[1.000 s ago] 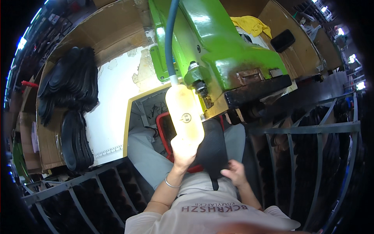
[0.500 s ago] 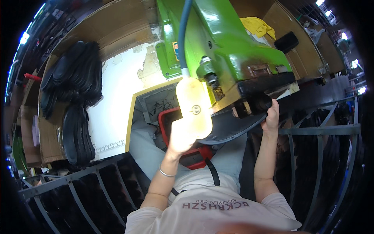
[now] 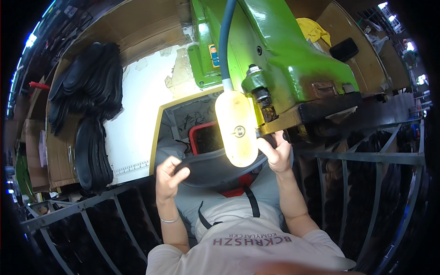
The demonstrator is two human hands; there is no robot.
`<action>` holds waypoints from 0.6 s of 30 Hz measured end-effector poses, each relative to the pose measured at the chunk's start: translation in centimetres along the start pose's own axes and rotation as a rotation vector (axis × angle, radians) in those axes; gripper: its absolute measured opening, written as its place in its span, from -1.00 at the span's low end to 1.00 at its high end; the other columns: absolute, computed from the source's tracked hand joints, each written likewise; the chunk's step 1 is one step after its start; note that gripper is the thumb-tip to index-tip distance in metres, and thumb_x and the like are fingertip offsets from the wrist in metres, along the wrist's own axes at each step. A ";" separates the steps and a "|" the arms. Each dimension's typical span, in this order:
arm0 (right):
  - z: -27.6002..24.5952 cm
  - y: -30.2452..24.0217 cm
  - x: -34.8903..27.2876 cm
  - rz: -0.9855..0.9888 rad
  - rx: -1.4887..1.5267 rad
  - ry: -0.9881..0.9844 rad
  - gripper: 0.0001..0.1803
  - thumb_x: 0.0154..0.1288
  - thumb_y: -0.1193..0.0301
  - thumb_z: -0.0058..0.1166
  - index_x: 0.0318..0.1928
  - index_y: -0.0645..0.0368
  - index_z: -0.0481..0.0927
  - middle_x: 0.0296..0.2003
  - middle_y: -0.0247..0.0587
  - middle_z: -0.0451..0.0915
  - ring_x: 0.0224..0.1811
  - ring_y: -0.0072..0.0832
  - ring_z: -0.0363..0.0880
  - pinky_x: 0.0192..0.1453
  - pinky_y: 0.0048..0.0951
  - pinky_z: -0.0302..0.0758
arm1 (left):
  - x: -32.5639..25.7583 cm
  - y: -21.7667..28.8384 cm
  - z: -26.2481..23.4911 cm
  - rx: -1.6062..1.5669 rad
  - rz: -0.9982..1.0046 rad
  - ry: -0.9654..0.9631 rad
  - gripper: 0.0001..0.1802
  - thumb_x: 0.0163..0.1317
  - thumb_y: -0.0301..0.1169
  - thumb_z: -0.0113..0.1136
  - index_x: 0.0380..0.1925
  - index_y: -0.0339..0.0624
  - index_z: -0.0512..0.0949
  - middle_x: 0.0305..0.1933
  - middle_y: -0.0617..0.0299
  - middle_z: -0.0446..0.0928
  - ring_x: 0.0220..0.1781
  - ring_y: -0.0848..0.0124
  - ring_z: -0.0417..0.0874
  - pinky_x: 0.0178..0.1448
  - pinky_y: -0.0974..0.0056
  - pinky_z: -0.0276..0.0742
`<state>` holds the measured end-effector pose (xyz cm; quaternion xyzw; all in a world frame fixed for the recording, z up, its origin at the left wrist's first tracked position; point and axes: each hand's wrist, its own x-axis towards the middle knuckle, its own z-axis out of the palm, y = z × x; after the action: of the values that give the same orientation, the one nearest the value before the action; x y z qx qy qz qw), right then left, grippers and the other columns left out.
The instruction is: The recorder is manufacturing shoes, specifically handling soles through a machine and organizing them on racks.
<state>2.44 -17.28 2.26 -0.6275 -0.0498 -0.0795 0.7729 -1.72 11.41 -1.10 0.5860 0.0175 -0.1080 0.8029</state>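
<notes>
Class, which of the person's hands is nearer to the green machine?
Right. The right hand is just below the green machine in this view; the left hand is lower and farther left.

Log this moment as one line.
left hand: holds black sole by left end | right hand: holds its right end | nearby: glowing lamp, green machine | rest: red bin, stacked soles at left
</notes>
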 end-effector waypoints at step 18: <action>-8.3 -6.4 0.5 0.016 -0.478 0.293 -0.82 0.08 0.58 0.24 -0.26 0.31 0.59 -0.46 -0.38 0.58 -0.41 -0.71 0.51 -0.30 -0.67 0.45 | -0.4 1.7 2.7 1.078 0.402 0.210 -0.43 -0.13 -0.48 0.41 -0.02 -0.32 0.49 0.08 0.01 0.50 0.18 0.14 0.47 0.25 0.17 0.35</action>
<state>1.52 -26.71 6.80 -0.7741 0.0873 -0.1729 0.6028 -2.06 9.41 1.35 0.9112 -0.0720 0.1116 0.3899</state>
